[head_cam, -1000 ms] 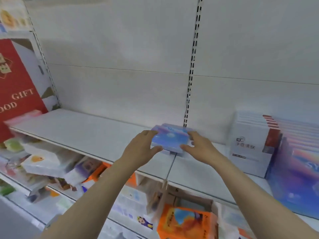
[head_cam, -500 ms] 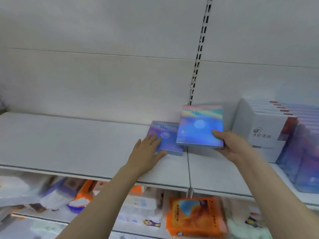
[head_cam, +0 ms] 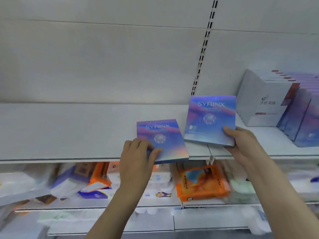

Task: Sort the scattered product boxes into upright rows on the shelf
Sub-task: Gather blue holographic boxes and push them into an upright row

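Observation:
Two flat blue-purple boxes marked SYRINX are on the white shelf (head_cam: pixel 69 131). One SYRINX box (head_cam: pixel 165 140) lies flat at the shelf's front edge, its corner overhanging; my left hand (head_cam: pixel 138 152) grips its near left corner. The second SYRINX box (head_cam: pixel 210 119) is tilted up toward me, held at its lower right corner by my right hand (head_cam: pixel 240 144). Upright rows stand at the right: white boxes with red corners (head_cam: pixel 265 102) and more blue-purple boxes (head_cam: pixel 303 116) beside them.
A slotted upright (head_cam: pixel 203 49) runs down the white back panel. The lower shelf (head_cam: pixel 120 206) holds jumbled packs, among them an orange pack (head_cam: pixel 200 183) and white and purple packs (head_cam: pixel 81 185). The shelf left of the boxes is bare.
My right hand has lifted one box off the stack and tilted it up to the right. My left hand has drawn the other box toward the front edge.

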